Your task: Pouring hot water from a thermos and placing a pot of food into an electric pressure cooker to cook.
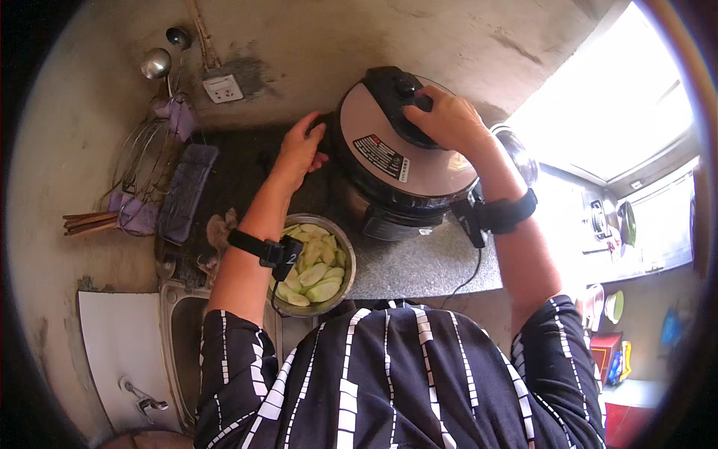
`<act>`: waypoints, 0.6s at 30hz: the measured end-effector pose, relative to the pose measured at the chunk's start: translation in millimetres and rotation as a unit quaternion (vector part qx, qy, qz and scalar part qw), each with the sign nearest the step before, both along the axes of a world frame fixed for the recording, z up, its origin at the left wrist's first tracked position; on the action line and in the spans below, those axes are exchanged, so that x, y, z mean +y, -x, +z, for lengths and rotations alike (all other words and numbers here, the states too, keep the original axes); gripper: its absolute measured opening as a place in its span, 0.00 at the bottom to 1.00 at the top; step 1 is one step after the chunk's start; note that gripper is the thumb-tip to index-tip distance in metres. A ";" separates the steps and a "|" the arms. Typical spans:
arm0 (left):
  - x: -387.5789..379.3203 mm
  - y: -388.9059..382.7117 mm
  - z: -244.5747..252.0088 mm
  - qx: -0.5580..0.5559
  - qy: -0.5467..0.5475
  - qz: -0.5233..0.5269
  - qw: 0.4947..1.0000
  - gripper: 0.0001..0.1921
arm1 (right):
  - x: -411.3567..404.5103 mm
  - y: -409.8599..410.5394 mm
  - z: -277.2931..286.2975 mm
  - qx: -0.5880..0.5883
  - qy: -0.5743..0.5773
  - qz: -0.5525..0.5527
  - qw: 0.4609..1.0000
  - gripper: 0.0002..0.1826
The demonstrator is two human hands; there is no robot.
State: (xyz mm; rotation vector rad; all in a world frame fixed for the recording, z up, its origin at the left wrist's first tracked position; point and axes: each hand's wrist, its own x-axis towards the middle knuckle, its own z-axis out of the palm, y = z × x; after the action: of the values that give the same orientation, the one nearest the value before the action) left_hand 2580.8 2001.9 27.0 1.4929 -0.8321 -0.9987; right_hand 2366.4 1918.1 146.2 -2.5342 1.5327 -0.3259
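An electric pressure cooker (359, 196) stands on the stone counter against the wall, its round lid (359, 112) in place. My right hand (449, 120) grips the black handle on top of that lid. My left hand (300, 149) is just left of the cooker, fingers apart, with nothing seen in it; whether its fingertips touch the cooker's side, I cannot tell. Below my left hand, partly behind my left forearm, a metal bowl (352, 264) holds pale green vegetable slices (314, 275). Both my wrists wear black straps with small devices.
Left of the bowl are a purple plastic rack (188, 193), a sink (188, 331) and a tap (145, 399). Ladles (156, 63) and wooden chopsticks (90, 222) sit by the wall near a socket (222, 88). A metal lid or pan (516, 151) is right of the cooker.
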 end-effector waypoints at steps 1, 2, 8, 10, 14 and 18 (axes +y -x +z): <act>0.2 0.6 0.7 -0.013 -0.006 0.001 1.000 0.24 | 1.9 0.2 -0.3 -0.006 0.000 -0.010 1.000 0.30; -0.4 -0.2 1.2 -0.012 -0.007 -0.003 1.000 0.24 | 2.6 -0.3 -1.1 -0.005 -0.001 -0.015 1.000 0.30; 4.0 0.8 8.3 0.002 -0.004 -0.003 1.000 0.23 | -4.9 10.9 2.0 0.011 -0.015 0.061 0.998 0.28; 7.2 2.5 10.1 -0.006 -0.004 -0.001 1.000 0.23 | -6.5 14.2 6.3 -0.009 -0.061 0.093 0.994 0.27; 8.4 2.8 5.4 0.007 -0.006 -0.007 1.000 0.23 | -11.9 16.9 2.8 -0.007 -0.035 0.118 0.992 0.26; 6.5 4.4 7.3 -0.001 -0.009 -0.011 1.000 0.22 | -8.7 9.4 -0.2 0.026 -0.005 0.091 0.995 0.28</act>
State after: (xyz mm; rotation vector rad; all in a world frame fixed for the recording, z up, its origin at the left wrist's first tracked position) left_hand 2576.4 2008.4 34.3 1.5035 -0.8445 -1.0222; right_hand 2357.0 1909.4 146.1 -2.6699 1.3023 -0.2291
